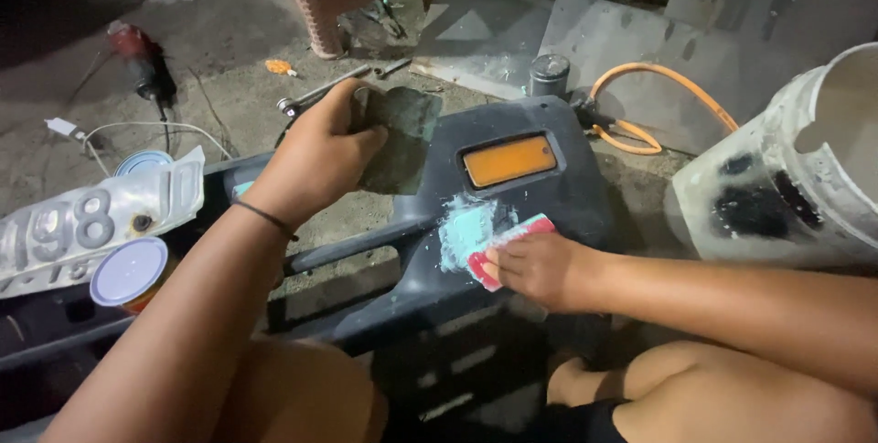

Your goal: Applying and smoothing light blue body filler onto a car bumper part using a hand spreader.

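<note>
The right hand (540,269) pressed a thin, flexible red spreader (508,246) flat by its rear edge, while the left hand (320,155) gripped a dark, probably stiff pad (402,137).

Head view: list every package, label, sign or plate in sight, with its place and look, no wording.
Number plate: far left, on the dark frame; bent, silvery, embossed grey characters.
Tin can: just below the plate; round, pale lid, orange side.
Second tin: behind the plate; only a round light-blue rim shows.
Amber reflector: on the black plastic panel above the right hand; rectangular, orange, blank.
</note>
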